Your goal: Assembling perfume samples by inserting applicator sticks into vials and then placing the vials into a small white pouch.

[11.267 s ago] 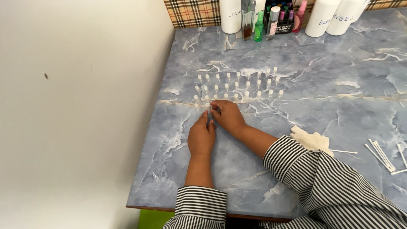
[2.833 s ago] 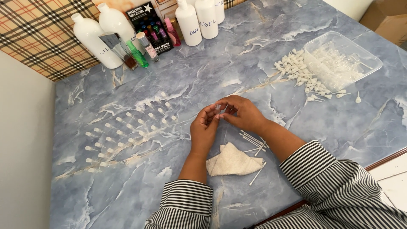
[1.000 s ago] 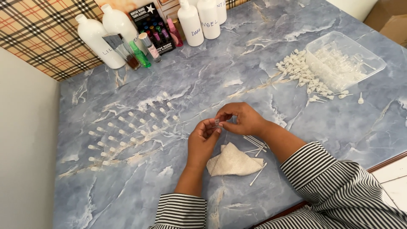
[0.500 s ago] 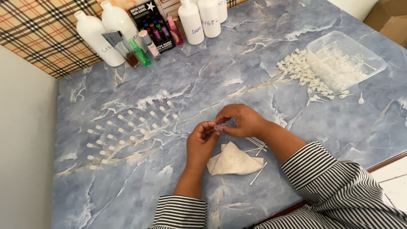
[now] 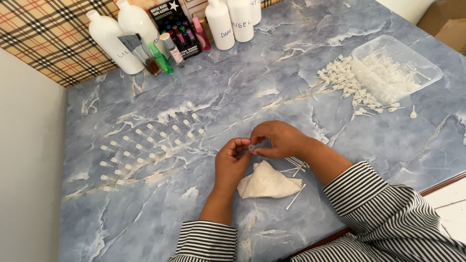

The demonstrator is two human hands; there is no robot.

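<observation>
careful, that tiny clear vial (image 5: 252, 146) could slip from your pinch and roll off among the sticks (image 5: 294, 171) by the cloth (image 5: 266, 182), since only the fingertips of your left hand (image 5: 232, 162) and right hand (image 5: 276, 139) grip it, between them above the table (image 5: 272, 87).

Bare tabletop (image 5: 272, 92) lay ahead; vial rows (image 5: 145, 145) blocked left, cloth (image 5: 267, 182) sat just below hands.

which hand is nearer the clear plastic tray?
Right. The right hand sits mid-table, on the side toward the clear plastic tray; the left hand is farther from it.
</observation>
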